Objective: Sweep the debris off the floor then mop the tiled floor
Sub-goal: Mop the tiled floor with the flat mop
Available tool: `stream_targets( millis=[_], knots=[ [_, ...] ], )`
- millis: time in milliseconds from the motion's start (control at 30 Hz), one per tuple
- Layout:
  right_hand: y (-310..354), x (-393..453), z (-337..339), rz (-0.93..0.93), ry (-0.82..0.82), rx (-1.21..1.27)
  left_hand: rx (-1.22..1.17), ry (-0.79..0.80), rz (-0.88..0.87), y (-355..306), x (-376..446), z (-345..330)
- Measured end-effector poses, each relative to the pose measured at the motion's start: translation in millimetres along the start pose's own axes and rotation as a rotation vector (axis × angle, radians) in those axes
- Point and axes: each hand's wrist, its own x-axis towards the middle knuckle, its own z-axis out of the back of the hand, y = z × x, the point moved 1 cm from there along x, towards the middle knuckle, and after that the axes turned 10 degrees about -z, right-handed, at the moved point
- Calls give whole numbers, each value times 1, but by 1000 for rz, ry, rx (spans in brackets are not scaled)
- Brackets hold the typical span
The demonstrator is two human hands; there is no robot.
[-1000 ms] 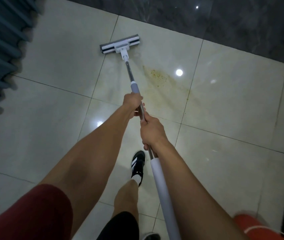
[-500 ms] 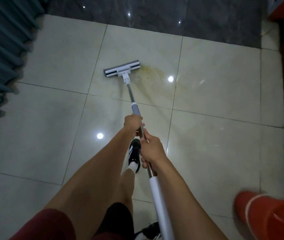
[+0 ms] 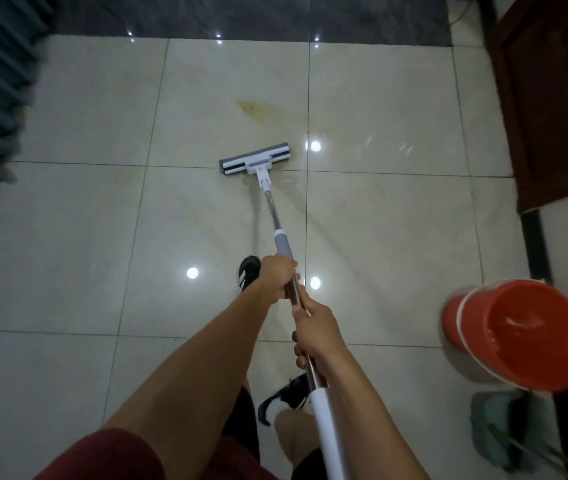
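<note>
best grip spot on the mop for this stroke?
Judging by pose: the bare metal shaft of the mop, between grey collar and white sleeve, where left hand and right hand grip it now. Come from above; the shaft slopes down to the flat head.

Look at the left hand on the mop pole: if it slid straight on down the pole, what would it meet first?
Most likely the grey collar just ahead of the left hand; beyond that, bare pole down to the mop head.
</note>
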Motion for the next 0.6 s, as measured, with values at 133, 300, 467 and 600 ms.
stream_targets(
  millis=[133,300,467,600],
  knots=[
    [-25,-26,11,27,-30,24,18,15,11,15,-32,-14],
    [-27,-33,8,71,-62,11,-7,-9,-1,13,-41,-15],
    [-8,-24,6,116,-115,-144,-34,20,28,-4,-25,-10],
    [11,-15,5,99,-130,-197,2,29,27,-14,-7,-7]
  ],
)
